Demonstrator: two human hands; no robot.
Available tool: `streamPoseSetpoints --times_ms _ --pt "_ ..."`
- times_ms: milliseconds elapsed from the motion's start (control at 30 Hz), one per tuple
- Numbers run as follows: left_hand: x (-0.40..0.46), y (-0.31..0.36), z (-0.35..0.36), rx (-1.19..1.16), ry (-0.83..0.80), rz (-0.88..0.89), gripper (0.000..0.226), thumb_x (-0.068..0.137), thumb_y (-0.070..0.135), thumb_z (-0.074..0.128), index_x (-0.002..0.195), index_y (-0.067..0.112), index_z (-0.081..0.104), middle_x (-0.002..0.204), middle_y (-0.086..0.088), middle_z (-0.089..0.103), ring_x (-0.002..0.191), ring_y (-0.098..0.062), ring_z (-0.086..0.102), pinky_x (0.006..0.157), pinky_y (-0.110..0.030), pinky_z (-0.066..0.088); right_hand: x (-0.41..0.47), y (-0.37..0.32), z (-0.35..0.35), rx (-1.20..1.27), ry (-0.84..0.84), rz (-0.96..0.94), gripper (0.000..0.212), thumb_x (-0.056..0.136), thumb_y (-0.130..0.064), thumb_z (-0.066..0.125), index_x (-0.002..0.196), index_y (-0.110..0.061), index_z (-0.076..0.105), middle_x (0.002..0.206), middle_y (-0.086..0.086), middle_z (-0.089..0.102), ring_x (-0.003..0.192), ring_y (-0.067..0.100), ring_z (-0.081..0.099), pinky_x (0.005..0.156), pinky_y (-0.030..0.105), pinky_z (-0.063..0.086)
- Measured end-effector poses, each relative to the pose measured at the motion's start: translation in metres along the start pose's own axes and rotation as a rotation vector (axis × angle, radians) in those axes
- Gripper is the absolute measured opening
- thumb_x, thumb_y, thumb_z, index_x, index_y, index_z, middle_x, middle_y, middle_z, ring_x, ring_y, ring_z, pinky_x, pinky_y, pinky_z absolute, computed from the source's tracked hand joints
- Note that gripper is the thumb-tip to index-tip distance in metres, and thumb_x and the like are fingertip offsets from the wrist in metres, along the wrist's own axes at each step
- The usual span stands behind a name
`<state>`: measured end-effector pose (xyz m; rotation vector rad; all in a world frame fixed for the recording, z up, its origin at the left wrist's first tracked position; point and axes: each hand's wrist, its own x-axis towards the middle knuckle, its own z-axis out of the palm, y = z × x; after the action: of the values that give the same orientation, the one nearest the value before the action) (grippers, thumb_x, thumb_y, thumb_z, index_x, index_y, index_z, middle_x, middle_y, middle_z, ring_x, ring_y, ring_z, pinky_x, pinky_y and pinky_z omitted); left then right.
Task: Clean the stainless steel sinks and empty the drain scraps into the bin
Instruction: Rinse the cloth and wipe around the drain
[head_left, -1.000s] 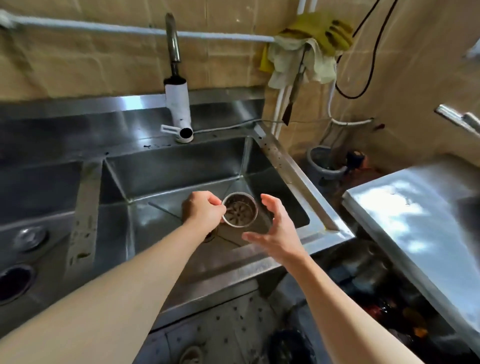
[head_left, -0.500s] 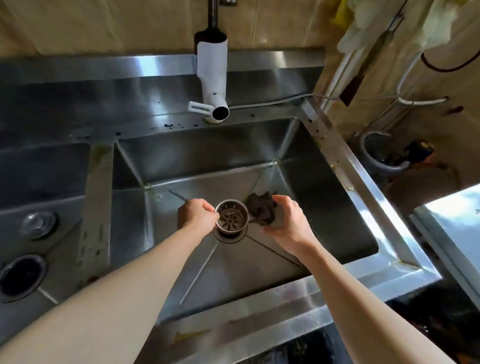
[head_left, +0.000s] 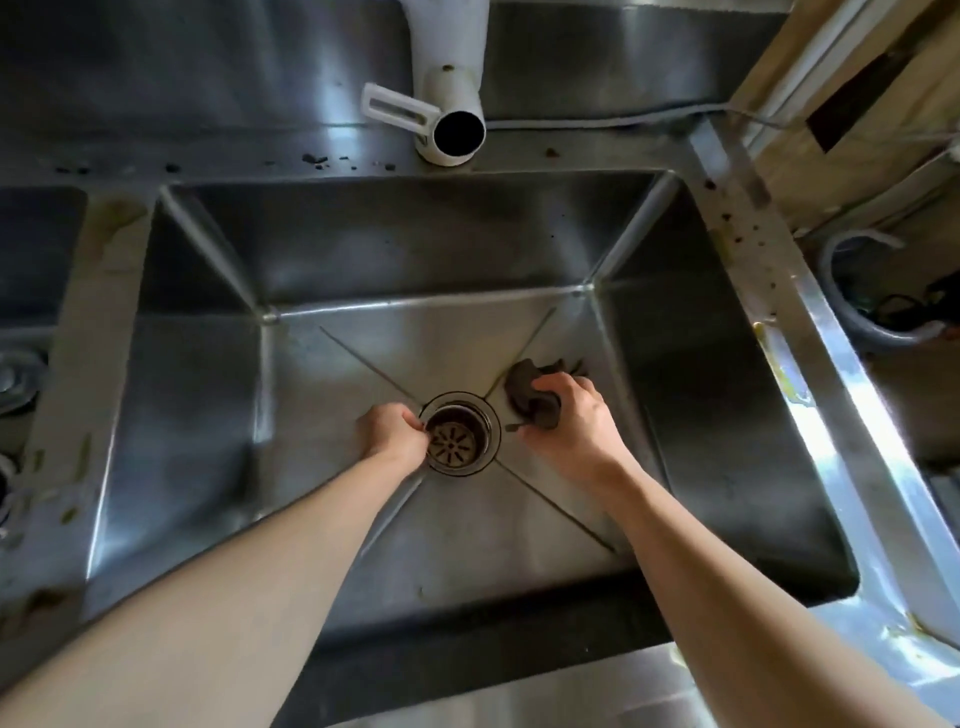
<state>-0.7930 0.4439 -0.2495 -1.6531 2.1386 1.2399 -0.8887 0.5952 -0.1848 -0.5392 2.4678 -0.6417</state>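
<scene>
Both bare forearms come in from the bottom edge and angle down into the steel sink (head_left: 363, 270), meeting near the middle of its floor. The left hand (head_left: 390, 433) is knuckles-up with the fingers curled, pinching the near-left rim of the drain strainer (head_left: 457, 434). The strainer sits in the drain hole at the centre of the basin, where the four floor creases meet, and looks brown and grimy inside. Just to the right of it, the right hand (head_left: 571, 415) is bent at the wrist with its fingers wrapped over a dark scrubbing pad (head_left: 524, 387), holding it down against the sink floor; part of the pad pokes out past the fingertips toward the back right corner.

Further back, the rear ledge has dark crumbs scattered on it, and the white tap (head_left: 449, 88) stands there with its round spout opening facing the camera. Off to the far left, a second basin (head_left: 31, 249) is only partly in frame.
</scene>
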Motion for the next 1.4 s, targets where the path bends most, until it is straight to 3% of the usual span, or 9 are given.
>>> streamPoseSetpoints --times_ms 133,500,633,733,867,1067,1133,1233,1400 --pt "0.013 -0.002 0.021 -0.010 0.022 -0.035 0.017 0.082 0.002 0.067 0.097 0.007 0.073 0.108 -0.012 0.069 0.103 -0.025 0.063 0.085 -0.024 0.045 0.020 0.016 0.005 -0.042 -0.036 0.021 0.047 0.080 -0.009 0.064 0.126 -0.015 0.055 0.129 0.009 0.048 0.120 0.026 0.048 0.092 0.019 0.034" --pt "0.034 -0.005 0.052 -0.005 0.065 -0.106 0.017 0.079 0.003 0.068 0.079 0.020 0.069 0.103 -0.010 0.070 0.098 -0.027 0.064 0.087 -0.026 0.048 0.052 0.045 -0.003 -0.090 -0.108 0.001 0.040 0.089 -0.009 0.058 0.129 -0.010 0.054 0.133 0.011 0.052 0.122 0.024 0.049 0.095 0.018 0.033" --pt "0.035 -0.005 0.054 -0.008 0.067 -0.133 0.016 0.078 0.005 0.070 0.087 0.017 0.075 0.103 -0.010 0.071 0.095 -0.027 0.066 0.088 -0.031 0.053 0.058 0.047 0.000 -0.091 -0.114 -0.007 0.037 0.089 -0.008 0.058 0.126 -0.008 0.057 0.131 0.012 0.053 0.122 0.025 0.050 0.095 0.019 0.034" --pt "0.033 -0.003 0.050 -0.004 0.054 -0.136 0.016 0.080 0.010 0.072 0.094 0.017 0.075 0.105 -0.007 0.071 0.097 -0.025 0.066 0.086 -0.025 0.050 0.062 0.049 0.005 -0.094 -0.122 -0.006 0.039 0.087 -0.006 0.060 0.126 -0.008 0.056 0.129 0.012 0.054 0.120 0.026 0.050 0.097 0.024 0.038" --pt "0.027 0.001 0.043 -0.011 0.060 -0.138 0.017 0.081 0.015 0.074 0.097 0.017 0.073 0.106 -0.005 0.070 0.099 -0.023 0.065 0.081 -0.025 0.048 0.068 0.058 0.016 -0.107 -0.102 0.006 0.055 0.080 -0.008 0.066 0.133 -0.013 0.048 0.132 0.013 0.046 0.122 0.029 0.046 0.102 0.034 0.043" --pt "0.023 0.003 0.038 -0.037 0.046 -0.107 0.015 0.079 0.020 0.075 0.091 0.021 0.067 0.099 -0.003 0.071 0.087 -0.022 0.069 0.085 -0.033 0.055 0.083 0.067 0.034 -0.269 -0.100 -0.007 0.068 0.081 -0.018 0.067 0.141 -0.028 0.036 0.146 0.013 0.015 0.127 0.033 0.032 0.104 0.038 0.040" --pt "0.024 0.002 0.038 -0.052 0.050 -0.104 0.014 0.079 0.020 0.074 0.091 0.021 0.067 0.099 -0.002 0.071 0.087 -0.022 0.069 0.085 -0.033 0.055 0.089 0.069 0.044 -0.220 -0.040 0.001 0.049 0.087 -0.023 0.060 0.133 -0.023 0.043 0.140 0.012 0.029 0.115 0.031 0.044 0.098 0.039 0.042" --pt "0.024 0.002 0.035 -0.084 0.052 -0.116 0.011 0.081 0.018 0.072 0.086 0.023 0.065 0.098 -0.001 0.071 0.087 -0.022 0.069 0.085 -0.033 0.055 0.095 0.066 0.050 -0.177 0.126 0.054 0.005 0.088 -0.022 0.050 0.093 -0.021 0.049 0.114 0.013 0.054 0.093 0.032 0.058 0.079 0.037 0.047" --pt "0.019 0.004 0.025 -0.106 0.020 -0.102 0.019 0.080 0.015 0.072 0.072 0.026 0.060 0.095 -0.003 0.071 0.086 -0.023 0.069 0.087 -0.035 0.055 0.088 0.052 0.035 -0.070 0.129 0.040 0.017 0.087 -0.004 0.049 0.091 -0.008 0.065 0.097 0.015 0.064 0.091 0.032 0.060 0.070 0.028 0.044"
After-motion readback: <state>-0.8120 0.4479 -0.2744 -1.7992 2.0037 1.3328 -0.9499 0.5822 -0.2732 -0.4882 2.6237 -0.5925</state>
